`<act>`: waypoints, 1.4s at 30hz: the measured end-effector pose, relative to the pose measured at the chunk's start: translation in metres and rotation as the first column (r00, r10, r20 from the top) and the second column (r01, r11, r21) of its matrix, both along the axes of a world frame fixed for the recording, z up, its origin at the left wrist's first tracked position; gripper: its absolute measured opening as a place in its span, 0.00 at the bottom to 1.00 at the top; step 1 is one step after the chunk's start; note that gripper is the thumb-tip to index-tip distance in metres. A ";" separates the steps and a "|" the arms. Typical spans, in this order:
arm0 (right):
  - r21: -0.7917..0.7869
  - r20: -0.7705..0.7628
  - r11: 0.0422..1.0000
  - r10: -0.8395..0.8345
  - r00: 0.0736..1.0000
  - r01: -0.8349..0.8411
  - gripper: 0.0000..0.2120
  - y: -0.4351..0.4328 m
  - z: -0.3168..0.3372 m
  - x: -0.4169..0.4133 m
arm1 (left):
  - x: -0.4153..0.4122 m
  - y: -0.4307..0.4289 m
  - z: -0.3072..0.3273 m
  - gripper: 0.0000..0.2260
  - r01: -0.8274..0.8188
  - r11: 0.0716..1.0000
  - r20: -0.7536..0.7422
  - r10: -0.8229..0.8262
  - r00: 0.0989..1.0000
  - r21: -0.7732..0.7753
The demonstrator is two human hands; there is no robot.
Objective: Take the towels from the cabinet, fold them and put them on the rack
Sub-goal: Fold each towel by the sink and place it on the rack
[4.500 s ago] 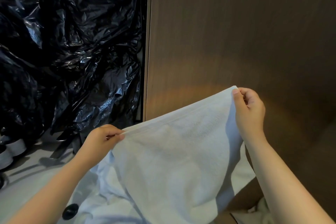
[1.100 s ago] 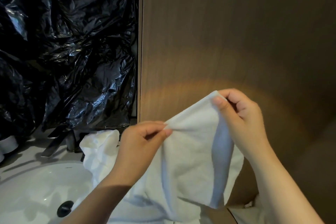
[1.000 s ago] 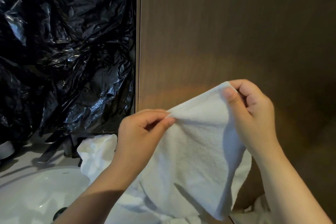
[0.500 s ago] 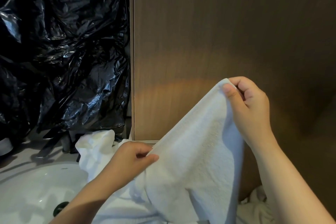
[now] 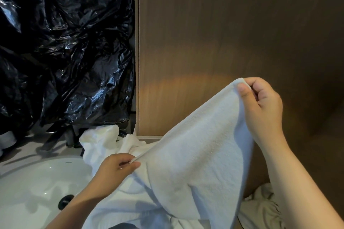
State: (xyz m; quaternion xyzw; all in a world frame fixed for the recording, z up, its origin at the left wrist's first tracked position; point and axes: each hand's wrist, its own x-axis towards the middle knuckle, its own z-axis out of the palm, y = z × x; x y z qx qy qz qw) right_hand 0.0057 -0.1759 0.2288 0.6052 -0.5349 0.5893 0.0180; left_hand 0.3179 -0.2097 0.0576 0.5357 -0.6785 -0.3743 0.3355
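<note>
A white towel (image 5: 201, 154) hangs stretched between my two hands in front of a brown wooden cabinet door (image 5: 223, 42). My right hand (image 5: 260, 102) pinches its upper corner, held high at the right. My left hand (image 5: 115, 173) pinches the lower end of the same edge, low and to the left, so the edge slants steeply. The rest of the towel drapes down out of the frame. More white towel cloth (image 5: 104, 141) lies crumpled on the counter behind my left hand. No rack is in view.
A white sink basin (image 5: 37, 188) with a black drain plug (image 5: 65, 201) sits at the lower left, a dark faucet (image 5: 55, 135) behind it. Crinkled black plastic sheeting (image 5: 65, 52) covers the wall at the left. Another bunched white cloth (image 5: 260, 208) lies at the lower right.
My left hand has slid down and left along the towel's edge, from close beside my right hand to low over the counter. The right hand stays high, so the edge now slants.
</note>
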 end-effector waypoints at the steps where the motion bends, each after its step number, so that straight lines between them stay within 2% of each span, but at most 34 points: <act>1: 0.003 0.006 1.000 -0.006 1.000 0.006 0.07 -0.001 -0.002 -0.001 | 0.001 0.000 0.001 0.07 -0.027 0.999 -0.071 0.030 0.997 0.042; 5: 0.029 0.015 0.999 -0.021 1.000 0.021 0.07 -0.005 -0.008 -0.009 | 0.010 -0.003 -0.001 0.07 -0.088 0.993 -0.145 0.099 0.984 0.080; 9: 0.045 0.019 0.998 -0.055 0.998 0.054 0.07 -0.009 -0.012 -0.018 | 0.016 -0.002 -0.002 0.08 -0.034 0.984 -0.271 0.082 0.959 0.176; 11: 0.048 0.018 0.997 -0.069 0.997 0.068 0.06 -0.011 -0.013 -0.021 | 0.021 -0.002 0.000 0.09 0.053 0.976 -0.195 -0.011 0.981 0.209; 14: 0.068 0.020 0.995 -0.071 0.997 0.069 0.06 -0.013 -0.016 -0.023 | 0.025 -0.001 0.007 0.15 0.156 0.971 0.092 -0.175 0.980 0.181; 16: 0.074 0.024 0.995 -0.068 0.997 0.066 0.06 -0.015 -0.018 -0.022 | 0.026 -0.003 0.012 0.13 0.114 0.990 0.195 -0.128 0.972 0.081; 18: 0.074 0.031 0.995 -0.075 0.997 0.072 0.06 -0.016 -0.020 -0.023 | 0.030 -0.007 0.018 0.10 0.014 0.998 0.223 0.000 0.975 -0.065; 21: 0.072 0.041 0.993 -0.095 0.995 0.092 0.06 -0.017 -0.020 -0.028 | 0.035 -0.013 0.028 0.06 -0.112 0.982 0.143 0.134 0.981 -0.150; 25: 0.040 0.054 0.991 -0.132 0.990 0.130 0.06 -0.017 -0.015 -0.034 | 0.031 -0.022 0.039 0.04 -0.258 0.963 -0.072 0.253 0.965 -0.076; 27: 0.019 0.065 0.989 -0.146 0.987 0.145 0.06 -0.018 -0.009 -0.035 | 0.029 -0.028 0.046 0.05 -0.242 0.970 -0.146 0.235 0.961 -0.036; 30: -0.015 0.067 0.987 -0.157 0.985 0.159 0.06 -0.021 0.002 -0.036 | 0.024 -0.034 0.058 0.04 -0.127 0.990 -0.087 0.121 0.989 -0.063; 32: -0.042 0.070 0.985 -0.163 0.984 0.166 0.06 -0.022 0.010 -0.038 | 0.022 -0.039 0.063 0.08 -0.102 0.994 -0.125 0.096 0.987 -0.040; 34: -0.073 0.077 0.981 -0.173 0.982 0.179 0.06 -0.022 0.018 -0.041 | 0.017 -0.043 0.071 0.12 -0.095 0.995 -0.283 0.098 0.954 0.027; 37: -0.121 0.084 0.973 -0.185 0.979 0.194 0.07 -0.021 0.034 -0.046 | 0.002 -0.045 0.090 0.13 -0.141 0.987 -0.566 0.157 0.810 0.073; 39: -0.148 0.095 0.970 -0.182 0.979 0.195 0.07 -0.019 0.042 -0.049 | -0.005 -0.048 0.106 0.12 -0.295 0.954 -0.562 0.217 0.798 -0.050; 42: -0.169 0.109 0.964 -0.187 0.976 0.204 0.09 -0.017 0.047 -0.049 | -0.003 -0.052 0.132 0.10 -0.476 0.827 -0.496 0.292 0.818 -0.299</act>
